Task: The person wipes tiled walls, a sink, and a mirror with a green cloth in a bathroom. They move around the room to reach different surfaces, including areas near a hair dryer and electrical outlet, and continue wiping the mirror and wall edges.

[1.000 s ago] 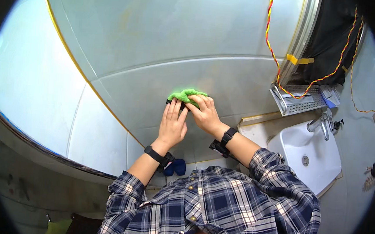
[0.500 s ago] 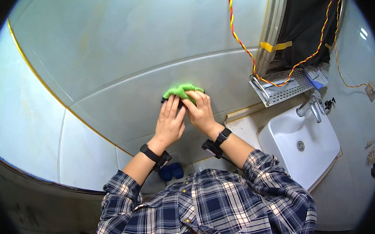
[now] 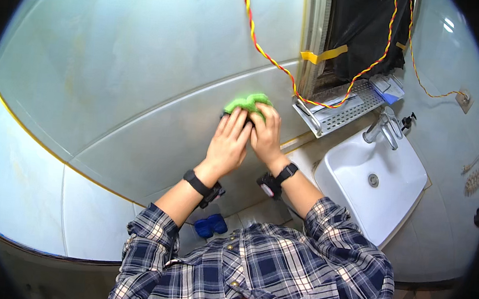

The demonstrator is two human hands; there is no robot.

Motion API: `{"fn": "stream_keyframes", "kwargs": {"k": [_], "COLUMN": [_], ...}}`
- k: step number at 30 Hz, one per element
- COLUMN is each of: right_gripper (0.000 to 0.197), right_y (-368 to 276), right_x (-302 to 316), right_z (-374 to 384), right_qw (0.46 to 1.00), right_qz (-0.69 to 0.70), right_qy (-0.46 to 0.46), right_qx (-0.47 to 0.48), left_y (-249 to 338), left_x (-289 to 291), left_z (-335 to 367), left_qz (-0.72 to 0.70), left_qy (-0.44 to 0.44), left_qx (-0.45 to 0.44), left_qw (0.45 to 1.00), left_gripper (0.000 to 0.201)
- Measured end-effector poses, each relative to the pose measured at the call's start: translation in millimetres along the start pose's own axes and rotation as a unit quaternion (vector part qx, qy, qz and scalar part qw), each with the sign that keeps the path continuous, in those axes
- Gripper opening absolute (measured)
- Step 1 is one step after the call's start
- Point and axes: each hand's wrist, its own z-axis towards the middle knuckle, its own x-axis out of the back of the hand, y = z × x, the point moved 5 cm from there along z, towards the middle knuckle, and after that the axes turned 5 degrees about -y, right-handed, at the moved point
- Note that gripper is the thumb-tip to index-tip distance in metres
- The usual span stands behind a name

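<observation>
A bright green cloth (image 3: 247,102) with a dark edge lies bunched against the pale tiled wall (image 3: 158,109). Side by side, both hands press on it. The fingers of my left hand (image 3: 227,144) hold its lower left part, straight and close together. On the cloth's right part, my right hand (image 3: 267,136) grips with fingers bent over it. My palms and the underside of the cloth are hidden. Each wrist wears a black strap with a small dark device.
To the right is a white washbasin (image 3: 354,198) with a chrome faucet (image 3: 386,127). A perforated metal shelf (image 3: 347,107) juts out below the dark-covered window (image 3: 367,30). A red-and-yellow twisted wire (image 3: 269,60) hangs in front of the wall. Blue slippers (image 3: 210,225) lie on the floor.
Both hands have slid the green cloth along the wall to the right, closer to the metal shelf. The whole view has also shifted a little.
</observation>
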Motion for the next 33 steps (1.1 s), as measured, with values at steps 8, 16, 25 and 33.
{"fn": "stream_keyframes", "kwargs": {"k": [8, 16, 25, 33], "right_gripper": [0.035, 0.045, 0.036, 0.045], "right_y": [24.0, 36.0, 28.5, 14.9], "right_x": [18.6, -8.9, -49.5, -46.1], "right_z": [13.0, -47.8, -125.4, -127.8], "right_qw": [0.999, 0.995, 0.97, 0.951], "right_qz": [-0.025, -0.007, 0.06, 0.161], "right_qy": [0.033, -0.031, -0.109, -0.125], "right_qx": [-0.013, -0.097, -0.211, -0.231], "left_y": [8.4, 11.9, 12.5, 4.7], "left_x": [-4.8, -41.9, -77.0, -70.0], "left_z": [35.5, 3.8, -58.5, -67.0], "left_qz": [-0.023, 0.003, -0.005, 0.02], "left_qy": [0.025, -0.079, -0.191, -0.214], "left_qx": [-0.002, -0.043, -0.051, -0.054], "left_qw": [0.999, 0.996, 0.98, 0.975], "left_gripper": [0.057, 0.048, 0.044, 0.042]}}
